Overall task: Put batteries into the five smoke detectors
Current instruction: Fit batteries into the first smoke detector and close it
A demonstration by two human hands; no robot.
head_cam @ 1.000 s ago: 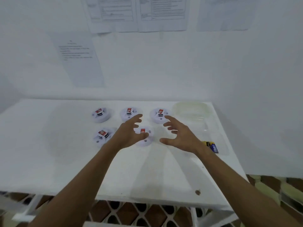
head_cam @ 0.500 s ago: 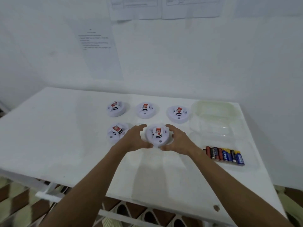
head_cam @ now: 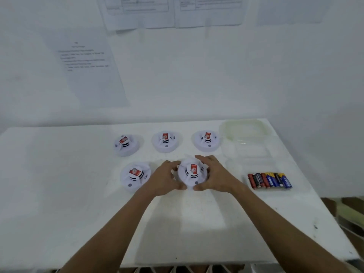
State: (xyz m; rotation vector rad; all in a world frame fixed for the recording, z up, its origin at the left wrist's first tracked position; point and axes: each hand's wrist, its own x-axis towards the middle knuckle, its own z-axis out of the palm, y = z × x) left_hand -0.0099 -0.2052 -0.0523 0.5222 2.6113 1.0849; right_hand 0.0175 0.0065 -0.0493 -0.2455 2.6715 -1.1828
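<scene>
The smoke detector (head_cam: 192,174) at the centre of the frame sits between both hands, the left hand (head_cam: 166,178) curled against its left rim and the right hand (head_cam: 213,174) wrapped round its right rim, each partly closed on it; that grip looks meant to lift or twist it open for a battery. Four other detectors (head_cam: 165,141) lie untouched on the tabletop (head_cam: 59,184), left and above. The batteries (head_cam: 269,180) wait in a row at right, below a clear container (head_cam: 245,129).
</scene>
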